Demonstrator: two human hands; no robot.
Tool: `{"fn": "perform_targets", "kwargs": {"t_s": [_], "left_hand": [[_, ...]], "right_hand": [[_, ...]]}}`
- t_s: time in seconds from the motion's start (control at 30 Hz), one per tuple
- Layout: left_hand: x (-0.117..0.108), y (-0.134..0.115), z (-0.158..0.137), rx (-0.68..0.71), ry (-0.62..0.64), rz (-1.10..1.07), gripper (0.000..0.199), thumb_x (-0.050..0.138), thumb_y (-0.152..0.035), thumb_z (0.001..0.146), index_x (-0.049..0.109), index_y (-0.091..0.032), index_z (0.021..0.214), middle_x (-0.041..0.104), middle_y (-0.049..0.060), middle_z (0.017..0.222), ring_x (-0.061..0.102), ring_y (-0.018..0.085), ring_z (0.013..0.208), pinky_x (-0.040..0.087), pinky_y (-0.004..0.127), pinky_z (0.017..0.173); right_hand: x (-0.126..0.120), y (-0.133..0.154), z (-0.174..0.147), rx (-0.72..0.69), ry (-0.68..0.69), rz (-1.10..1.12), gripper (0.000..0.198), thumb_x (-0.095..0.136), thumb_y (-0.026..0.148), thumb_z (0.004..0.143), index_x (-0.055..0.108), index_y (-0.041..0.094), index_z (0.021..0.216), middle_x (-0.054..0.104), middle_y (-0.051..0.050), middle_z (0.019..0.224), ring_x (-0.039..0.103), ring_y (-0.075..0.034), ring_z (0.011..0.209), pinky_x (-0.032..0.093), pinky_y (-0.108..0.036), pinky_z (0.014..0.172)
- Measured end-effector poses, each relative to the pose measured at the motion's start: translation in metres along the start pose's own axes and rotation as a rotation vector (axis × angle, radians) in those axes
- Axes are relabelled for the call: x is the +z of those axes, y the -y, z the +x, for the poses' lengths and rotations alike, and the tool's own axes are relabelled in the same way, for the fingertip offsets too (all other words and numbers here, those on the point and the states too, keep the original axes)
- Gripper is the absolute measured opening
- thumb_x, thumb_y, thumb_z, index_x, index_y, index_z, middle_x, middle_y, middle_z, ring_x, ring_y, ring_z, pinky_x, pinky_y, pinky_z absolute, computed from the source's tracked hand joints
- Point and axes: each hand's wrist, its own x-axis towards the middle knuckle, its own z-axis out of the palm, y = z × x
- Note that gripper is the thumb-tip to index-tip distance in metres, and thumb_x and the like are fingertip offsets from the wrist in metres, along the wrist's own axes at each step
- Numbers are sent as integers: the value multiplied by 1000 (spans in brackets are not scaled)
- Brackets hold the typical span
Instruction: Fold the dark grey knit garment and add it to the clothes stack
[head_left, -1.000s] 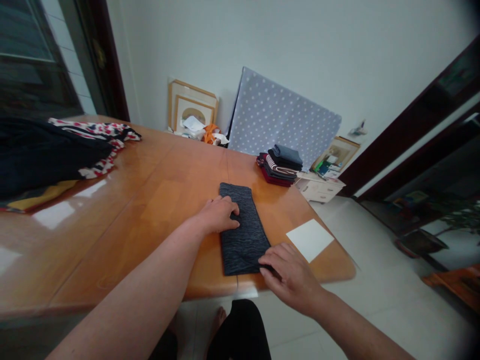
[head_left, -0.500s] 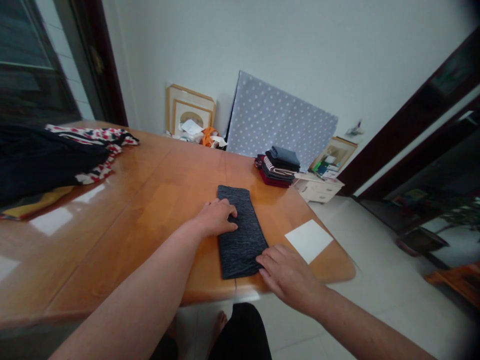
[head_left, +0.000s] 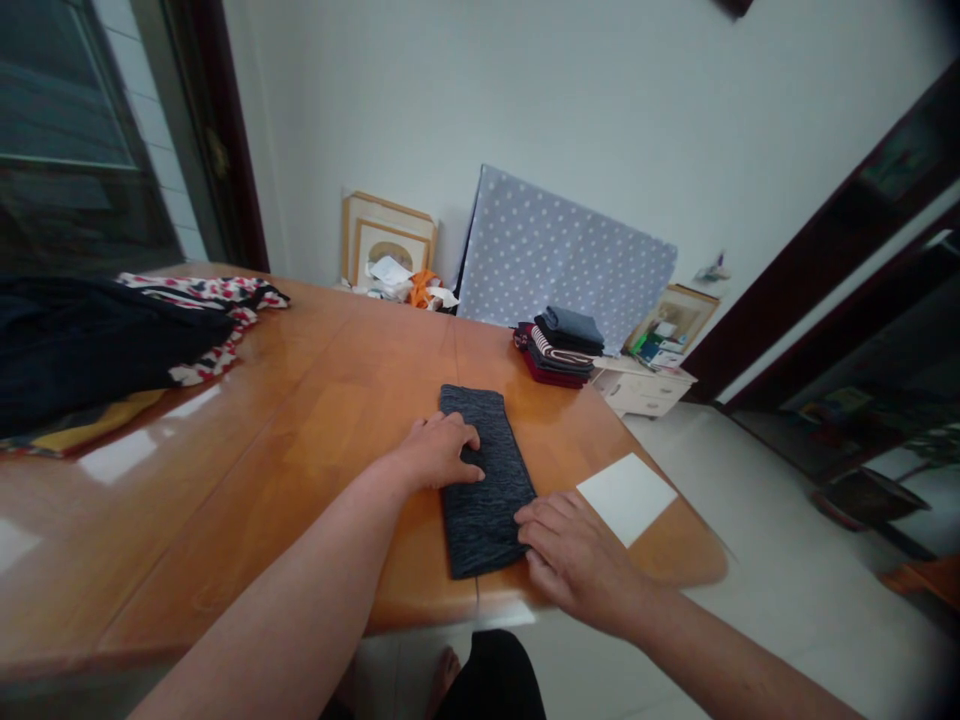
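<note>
A folded dark grey garment (head_left: pixel 489 510) is laid flat near the front edge of a wooden table (head_left: pixel 322 400), its left side covered in part by the left hand (head_left: pixel 442 452), whose thumb and forefinger are held apart. The garment's lower right edge is touched by the right hand (head_left: pixel 566 552) — whether cloth is pinched there cannot be told. A white sheet (head_left: pixel 628 498) is laid just beyond the right hand, toward the table's right end. Farther back, folded clothes (head_left: pixel 562 347) are stacked near the far edge — and loose garments (head_left: pixel 105 335) are heaped on the left.
</note>
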Motion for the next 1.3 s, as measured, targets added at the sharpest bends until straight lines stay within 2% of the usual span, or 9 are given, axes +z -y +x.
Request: {"fn": "perform_targets", "kwargs": {"t_s": [0.17, 0.33, 0.5, 0.77, 0.9, 1.03, 1.17, 1.3], "left_hand": [[-3, -5, -4, -3, -7, 13, 63, 72, -72, 62, 65, -29, 108, 59, 7, 112, 51, 33, 112, 39, 43, 90], [-5, -10, -7, 5, -16, 38, 70, 74, -74, 57, 64, -29, 109, 58, 8, 114, 51, 34, 112, 39, 44, 90], [-4, -11, -7, 1, -12, 50, 65, 75, -69, 59, 64, -29, 110, 58, 8, 116, 51, 35, 113, 39, 46, 91], [-3, 0, -2, -35, -18, -49, 55, 68, -65, 69, 65, -30, 112, 62, 8, 116, 54, 33, 114, 41, 45, 91], [0, 12, 6, -63, -18, -269, 53, 54, -70, 79, 67, -26, 105, 68, 6, 107, 62, 27, 101, 46, 39, 84], [4, 19, 14, -149, -57, -620, 68, 28, -74, 89, 67, -19, 100, 72, 8, 101, 65, 23, 94, 49, 36, 84], [2, 19, 16, -306, -98, -913, 84, 19, -80, 87, 67, -13, 105, 73, 13, 103, 67, 26, 98, 49, 37, 90], [-1, 18, 18, -428, -144, -1078, 92, 20, -84, 83, 65, -9, 113, 74, 16, 100, 67, 29, 97, 50, 39, 87]], "right_hand": [[-9, -9, 10, 26, -21, 122, 22, 58, 7, 75, 61, 22, 91, 70, -5, 109, 61, -22, 101, 42, -39, 89], [-25, -23, 29, 106, 8, 195, 25, 56, 8, 74, 65, 23, 92, 71, -2, 92, 63, -19, 85, 44, -32, 79], [-26, -47, 52, 249, 100, 437, 20, 55, 11, 74, 65, 22, 88, 64, 4, 75, 55, -12, 67, 40, -23, 63], [-21, -71, 79, 358, 198, 781, 12, 52, 13, 74, 57, 19, 83, 48, 6, 63, 43, -9, 57, 32, -20, 53], [-24, -87, 92, 384, 217, 847, 11, 54, 17, 74, 58, 19, 84, 47, 6, 64, 42, -10, 59, 32, -20, 55], [-25, -110, 111, 346, 152, 836, 14, 56, 19, 71, 62, 18, 85, 53, 4, 72, 45, -12, 68, 33, -22, 61], [-20, -134, 134, 331, 100, 902, 17, 57, 22, 72, 64, 18, 87, 56, 2, 77, 46, -13, 71, 34, -24, 64], [-5, -154, 161, 400, 73, 992, 17, 58, 26, 70, 66, 17, 83, 60, 1, 77, 49, -14, 73, 34, -25, 65]]}}
